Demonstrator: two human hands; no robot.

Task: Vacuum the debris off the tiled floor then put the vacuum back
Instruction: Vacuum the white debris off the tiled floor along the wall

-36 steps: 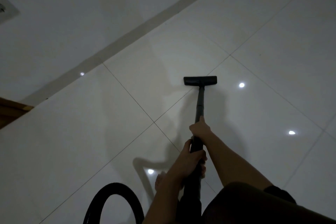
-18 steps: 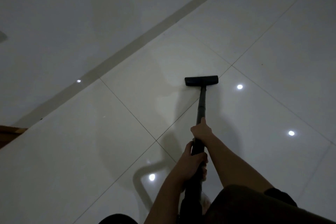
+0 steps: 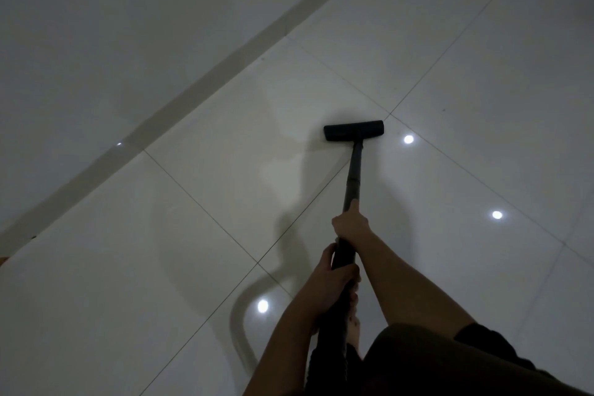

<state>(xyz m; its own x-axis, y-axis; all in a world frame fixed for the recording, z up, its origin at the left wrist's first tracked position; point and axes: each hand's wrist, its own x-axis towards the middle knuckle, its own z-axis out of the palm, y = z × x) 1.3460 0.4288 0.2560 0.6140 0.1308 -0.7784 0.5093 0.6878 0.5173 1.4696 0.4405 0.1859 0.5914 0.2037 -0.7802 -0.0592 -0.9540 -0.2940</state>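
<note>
Vacuum wand [image 3: 353,175], black, slanting up the middle of the view from about 6 o'clock toward 12, ending in a flat floor head [image 3: 353,130] pressed on the pale tiled floor [image 3: 160,235]. Head lying crosswise, just left of a joint where four tiles meet, its shadow spilling off toward 9 o'clock.

From the left: grey wall [image 3: 112,26] filling the 10 o'clock corner, met by a darker skirting strip [image 3: 205,80] running diagonally from 8 o'clock up to 1 o'clock. A tiny glint of light on that strip low on its left part. Next, wide glossy tiles crossed by thin dark joints. Round ceiling-light reflection [image 3: 263,306] near 6 o'clock, with a curved grey shadow looping around it.

Then the left hand [image 3: 334,276], fingers wrapped tight around the lower, thicker part of the wand. Just above it, toward 12 o'clock, the right hand [image 3: 350,225], closed around the wand too, one finger stretched along the tube. Both forearms bare, coming in from 5 and 6 o'clock. Ribbed black hose [image 3: 324,360] dropping below the hands. Dark shorts [image 3: 450,363] at 5 o'clock.

Further right, two more bright light spots on the tiles at about 2 and 3 o'clock of the hands. Small dark speck [image 3: 444,110] on the tile at 1 o'clock of the floor head; too small to identify.
</note>
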